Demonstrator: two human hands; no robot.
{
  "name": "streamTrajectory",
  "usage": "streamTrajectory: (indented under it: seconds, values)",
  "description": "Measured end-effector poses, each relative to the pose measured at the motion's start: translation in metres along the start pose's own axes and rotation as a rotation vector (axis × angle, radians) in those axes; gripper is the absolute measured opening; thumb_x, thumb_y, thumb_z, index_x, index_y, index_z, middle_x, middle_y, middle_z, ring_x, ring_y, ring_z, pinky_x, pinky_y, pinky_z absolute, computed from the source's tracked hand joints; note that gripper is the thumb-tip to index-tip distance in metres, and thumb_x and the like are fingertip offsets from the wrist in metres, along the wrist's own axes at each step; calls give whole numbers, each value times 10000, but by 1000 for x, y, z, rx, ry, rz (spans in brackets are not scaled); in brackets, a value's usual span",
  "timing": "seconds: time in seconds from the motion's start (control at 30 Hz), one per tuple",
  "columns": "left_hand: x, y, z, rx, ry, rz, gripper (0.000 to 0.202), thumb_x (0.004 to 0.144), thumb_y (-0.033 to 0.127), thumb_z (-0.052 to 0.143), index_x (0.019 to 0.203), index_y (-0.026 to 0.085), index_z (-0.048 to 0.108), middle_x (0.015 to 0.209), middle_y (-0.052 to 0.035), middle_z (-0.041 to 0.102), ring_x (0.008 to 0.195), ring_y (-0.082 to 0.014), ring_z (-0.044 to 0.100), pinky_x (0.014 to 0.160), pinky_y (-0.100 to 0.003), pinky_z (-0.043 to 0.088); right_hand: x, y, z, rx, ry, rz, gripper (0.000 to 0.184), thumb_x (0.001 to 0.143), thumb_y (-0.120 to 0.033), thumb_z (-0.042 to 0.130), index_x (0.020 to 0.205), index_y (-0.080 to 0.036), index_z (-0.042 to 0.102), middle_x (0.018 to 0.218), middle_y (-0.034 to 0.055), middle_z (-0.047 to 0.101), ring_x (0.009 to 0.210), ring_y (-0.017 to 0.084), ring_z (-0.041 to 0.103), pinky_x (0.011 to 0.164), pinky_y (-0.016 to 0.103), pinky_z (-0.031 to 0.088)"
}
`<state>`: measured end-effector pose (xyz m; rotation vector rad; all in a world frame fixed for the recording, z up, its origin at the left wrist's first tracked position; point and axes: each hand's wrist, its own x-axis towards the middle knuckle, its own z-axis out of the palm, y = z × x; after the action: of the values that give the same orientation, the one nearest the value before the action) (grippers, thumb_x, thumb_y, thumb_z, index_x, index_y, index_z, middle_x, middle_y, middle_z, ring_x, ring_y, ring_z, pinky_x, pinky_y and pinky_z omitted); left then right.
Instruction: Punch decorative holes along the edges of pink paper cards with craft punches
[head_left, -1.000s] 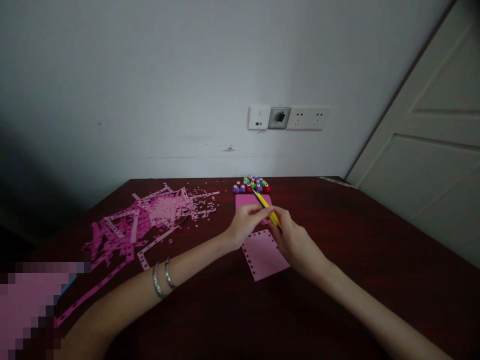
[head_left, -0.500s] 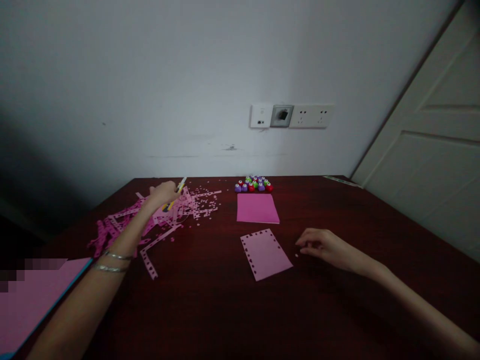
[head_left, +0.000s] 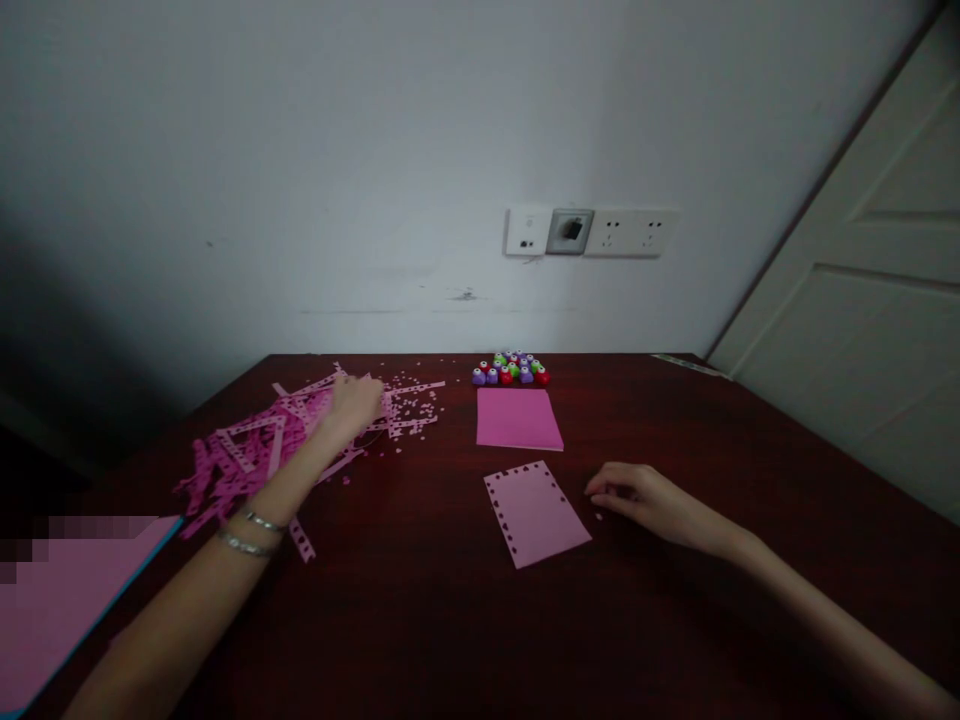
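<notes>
My left hand [head_left: 357, 402] is closed over the far end of a heap of pink punched paper strips [head_left: 259, 440]; whatever its fingers hold is hidden. Two silver bangles [head_left: 247, 545] circle that wrist. To the right, my right hand [head_left: 630, 492] rests low over the table, fingers curled and tips drawn together; nothing shows clearly between them. A tiny pink paper bit [head_left: 598, 517] lies just under its thumb. Left of this hand is a pale pink sheet [head_left: 538, 520] with small holes along three edges.
Behind the sheet lies a stack of brighter pink square paper [head_left: 519, 418]. Several small purple, red and green eye-like punches [head_left: 511, 369] stand by the wall. Paper confetti [head_left: 412, 405] is scattered beside the strips. A larger pink sheet with a blue edge [head_left: 90, 600] is at the near left.
My left hand has moved right and slightly down across the strips; the yellow-and-white tool seen at it before is out of sight. The right hand stays almost where it was.
</notes>
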<state>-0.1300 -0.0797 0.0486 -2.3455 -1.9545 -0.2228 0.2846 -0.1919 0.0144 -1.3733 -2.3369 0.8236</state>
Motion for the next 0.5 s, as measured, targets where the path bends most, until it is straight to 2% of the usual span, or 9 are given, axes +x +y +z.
streamTrajectory:
  seconds: [0.03,0.17,0.23,0.33,0.5]
  values:
    - [-1,23,0,25,-29,104,159,777,223,512,731,125,628,796,-125,635,915,-275,543,875,-437,319,2,-2,0,-2,11,0,289,848,-388,466,878,-169,652,823,45,624,696,150,554,635,268,430]
    - [-18,127,4,-267,-259,837,245,823,265,487,1017,188,613,1021,-63,613,956,-172,535,866,-294,380,9,-9,-1,-8,58,-17,296,860,-371,448,884,-154,648,827,51,629,700,152,558,630,266,429]
    - [-27,169,11,-359,-341,1063,260,823,265,506,1061,210,595,1070,-54,595,1002,-163,517,888,-277,378,9,-10,-3,-16,70,-26,293,862,-359,444,886,-152,649,834,54,633,711,154,561,645,271,433]
    - [-31,206,21,-319,-375,1171,296,796,260,556,1088,222,580,1123,-66,560,1044,-196,493,914,-317,366,3,-10,-6,-26,75,-25,281,862,-341,439,891,-158,650,847,54,638,730,159,568,670,276,439]
    - [-11,225,32,-222,-456,1173,380,711,309,652,1065,204,567,1030,-71,555,956,-218,505,813,-324,404,-14,1,-14,-40,74,34,285,855,-351,439,890,-169,654,863,57,645,726,162,579,655,269,443]
